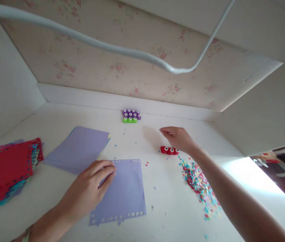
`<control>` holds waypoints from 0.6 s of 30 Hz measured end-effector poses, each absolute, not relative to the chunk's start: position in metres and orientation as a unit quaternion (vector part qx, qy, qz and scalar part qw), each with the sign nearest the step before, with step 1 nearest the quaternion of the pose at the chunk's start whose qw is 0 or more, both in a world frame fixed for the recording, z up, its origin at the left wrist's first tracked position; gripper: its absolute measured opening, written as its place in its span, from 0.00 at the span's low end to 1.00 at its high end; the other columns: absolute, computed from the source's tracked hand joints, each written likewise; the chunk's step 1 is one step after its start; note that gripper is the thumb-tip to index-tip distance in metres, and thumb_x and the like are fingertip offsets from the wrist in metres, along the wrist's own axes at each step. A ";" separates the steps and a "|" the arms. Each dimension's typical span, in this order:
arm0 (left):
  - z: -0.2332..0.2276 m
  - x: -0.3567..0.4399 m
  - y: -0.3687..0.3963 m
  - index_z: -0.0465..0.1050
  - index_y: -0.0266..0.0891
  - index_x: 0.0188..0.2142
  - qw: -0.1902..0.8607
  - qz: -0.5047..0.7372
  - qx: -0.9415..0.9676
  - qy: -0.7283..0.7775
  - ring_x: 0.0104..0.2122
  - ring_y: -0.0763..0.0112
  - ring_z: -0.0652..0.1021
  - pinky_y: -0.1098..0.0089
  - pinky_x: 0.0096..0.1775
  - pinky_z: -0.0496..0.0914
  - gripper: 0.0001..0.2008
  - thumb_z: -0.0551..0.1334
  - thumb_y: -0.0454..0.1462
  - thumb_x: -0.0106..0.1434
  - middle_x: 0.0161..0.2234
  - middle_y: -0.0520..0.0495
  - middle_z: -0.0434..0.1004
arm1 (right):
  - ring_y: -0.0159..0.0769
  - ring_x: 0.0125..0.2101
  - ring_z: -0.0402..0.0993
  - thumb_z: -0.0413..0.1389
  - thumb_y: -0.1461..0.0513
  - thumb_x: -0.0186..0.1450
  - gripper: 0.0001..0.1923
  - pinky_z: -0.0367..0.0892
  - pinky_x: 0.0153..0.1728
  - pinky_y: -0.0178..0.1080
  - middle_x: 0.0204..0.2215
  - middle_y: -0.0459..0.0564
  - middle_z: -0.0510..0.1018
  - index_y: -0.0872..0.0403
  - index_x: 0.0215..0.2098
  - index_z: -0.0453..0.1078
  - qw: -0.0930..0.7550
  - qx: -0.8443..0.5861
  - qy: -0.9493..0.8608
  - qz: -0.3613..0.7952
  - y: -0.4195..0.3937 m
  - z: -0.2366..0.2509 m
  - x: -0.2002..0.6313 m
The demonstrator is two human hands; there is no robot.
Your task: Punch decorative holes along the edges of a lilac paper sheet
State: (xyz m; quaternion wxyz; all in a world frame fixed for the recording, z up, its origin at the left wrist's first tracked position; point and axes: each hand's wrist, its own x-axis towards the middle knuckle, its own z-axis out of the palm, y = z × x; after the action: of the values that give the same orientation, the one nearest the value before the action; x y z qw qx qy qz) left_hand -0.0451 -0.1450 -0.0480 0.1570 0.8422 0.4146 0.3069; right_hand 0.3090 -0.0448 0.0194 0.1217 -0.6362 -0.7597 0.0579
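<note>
Purple punched sheet (127, 191) sits flat mid-table under the left hand (92, 186), fingers together pressing its edge, while the right hand (179, 138) hovers loosely open over the red punches (169, 150) (I'd keep that paper pinned so it doesn't slide).

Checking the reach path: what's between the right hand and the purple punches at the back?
Head view: bare white tabletop between the right hand and the purple punches. The red punches sit on the hand's near side.
</note>
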 end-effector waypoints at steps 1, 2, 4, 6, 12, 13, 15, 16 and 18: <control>-0.047 -0.042 -0.145 0.73 0.46 0.47 0.156 0.306 0.843 0.415 0.47 0.63 0.77 0.61 0.51 0.73 0.09 0.55 0.38 0.72 0.46 0.46 0.76 | 0.38 0.47 0.79 0.49 0.63 0.70 0.18 0.71 0.49 0.38 0.48 0.45 0.82 0.48 0.51 0.77 0.122 -0.614 -0.777 0.060 -0.036 0.017 0.290; -0.047 -0.039 -0.145 0.73 0.45 0.47 0.156 0.304 0.845 0.412 0.48 0.62 0.76 0.60 0.51 0.73 0.09 0.55 0.38 0.72 0.46 0.46 0.76 | 0.37 0.51 0.76 0.48 0.64 0.70 0.19 0.68 0.54 0.37 0.52 0.44 0.79 0.48 0.53 0.75 0.122 -0.594 -0.793 0.061 -0.026 0.014 0.272; -0.046 -0.033 -0.147 0.73 0.44 0.47 0.147 0.297 0.851 0.408 0.48 0.62 0.76 0.58 0.51 0.73 0.10 0.55 0.37 0.72 0.46 0.45 0.76 | 0.35 0.58 0.69 0.48 0.68 0.69 0.22 0.61 0.60 0.36 0.59 0.45 0.73 0.50 0.59 0.70 0.120 -0.563 -0.816 0.056 -0.004 0.007 0.239; -0.046 -0.032 -0.148 0.73 0.44 0.48 0.130 0.290 0.852 0.415 0.49 0.60 0.75 0.56 0.52 0.73 0.10 0.56 0.37 0.71 0.47 0.45 0.76 | 0.37 0.62 0.64 0.47 0.70 0.69 0.25 0.58 0.62 0.38 0.63 0.49 0.68 0.53 0.62 0.67 0.112 -0.552 -0.825 0.050 0.018 -0.001 0.217; -0.048 -0.042 -0.146 0.71 0.41 0.52 0.120 0.284 0.851 0.425 0.50 0.58 0.74 0.54 0.53 0.71 0.12 0.56 0.36 0.71 0.50 0.42 0.74 | 0.43 0.57 0.70 0.49 0.70 0.68 0.22 0.63 0.58 0.40 0.57 0.53 0.74 0.54 0.57 0.72 0.084 -0.546 -0.833 0.041 0.052 -0.018 0.200; -0.046 -0.042 -0.145 0.71 0.41 0.52 0.122 0.283 0.852 0.422 0.50 0.58 0.74 0.54 0.54 0.71 0.12 0.56 0.36 0.71 0.49 0.42 0.74 | 0.42 0.56 0.70 0.48 0.71 0.68 0.22 0.63 0.57 0.40 0.57 0.53 0.74 0.54 0.57 0.72 0.083 -0.547 -0.832 0.038 0.053 -0.019 0.201; -0.043 -0.039 -0.141 0.71 0.40 0.51 0.131 0.279 0.856 0.415 0.50 0.59 0.73 0.55 0.54 0.70 0.12 0.56 0.35 0.71 0.49 0.43 0.74 | 0.42 0.54 0.71 0.48 0.71 0.68 0.23 0.64 0.55 0.39 0.57 0.54 0.74 0.54 0.57 0.72 0.081 -0.553 -0.829 0.033 0.053 -0.021 0.204; -0.040 -0.036 -0.138 0.71 0.40 0.51 0.136 0.273 0.859 0.412 0.50 0.60 0.73 0.55 0.54 0.70 0.11 0.56 0.34 0.71 0.48 0.43 0.74 | 0.42 0.54 0.71 0.49 0.71 0.67 0.23 0.64 0.54 0.39 0.57 0.55 0.73 0.55 0.58 0.71 0.081 -0.559 -0.825 0.032 0.053 -0.022 0.206; -0.035 -0.028 -0.130 0.72 0.41 0.49 0.147 0.257 0.862 0.411 0.48 0.61 0.73 0.57 0.53 0.69 0.10 0.56 0.34 0.71 0.47 0.44 0.74 | 0.44 0.52 0.72 0.50 0.70 0.67 0.22 0.64 0.53 0.40 0.56 0.57 0.73 0.56 0.57 0.72 0.080 -0.574 -0.814 0.030 0.054 -0.023 0.209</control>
State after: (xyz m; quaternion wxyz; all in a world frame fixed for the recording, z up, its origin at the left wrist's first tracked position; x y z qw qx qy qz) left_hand -0.0276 -0.1300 -0.0349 0.1473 0.8621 0.4108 0.2575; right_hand 0.2094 0.0536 -0.0230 0.0799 -0.5741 -0.8143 0.0302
